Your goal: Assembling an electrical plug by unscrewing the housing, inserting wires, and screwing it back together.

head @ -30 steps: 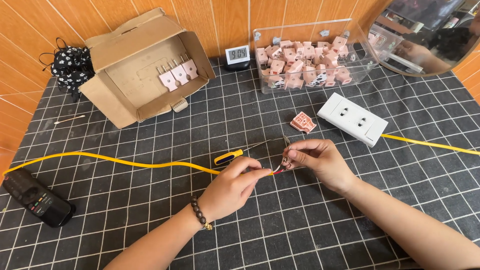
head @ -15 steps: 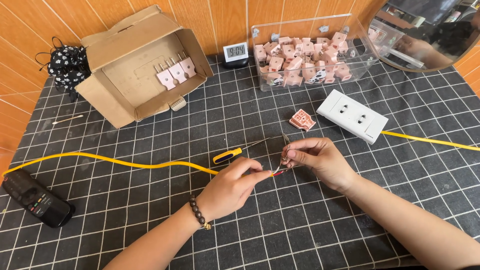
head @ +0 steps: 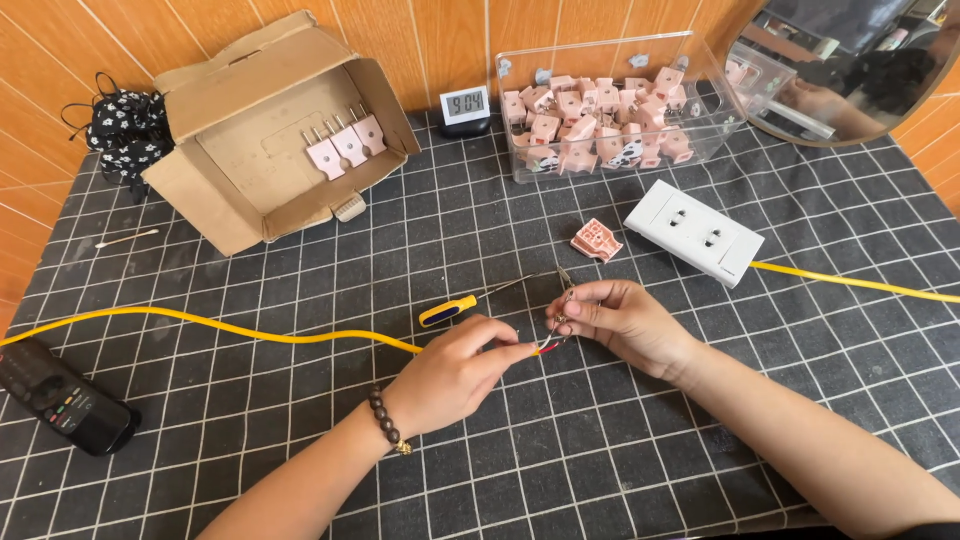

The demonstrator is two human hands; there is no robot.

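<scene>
Little has moved since the earlier frames: both hands stay together over the mat. Left hand (head: 455, 375) pinches the yellow cable (head: 250, 333) at its stripped end, steadying the wires. Right hand (head: 620, 322) is closed on small metal prongs (head: 563, 300) touching those wires. Just beyond lie a screwdriver (head: 470, 302), pink plug shell (head: 596, 240) and white socket (head: 693, 231).

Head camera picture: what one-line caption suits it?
Left hand pinches yellow cable's bared wires; right hand holds small metal prongs.

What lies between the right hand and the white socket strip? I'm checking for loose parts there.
In the head view, one small pink plug part lies on the mat between the right hand and the white socket strip.
</scene>
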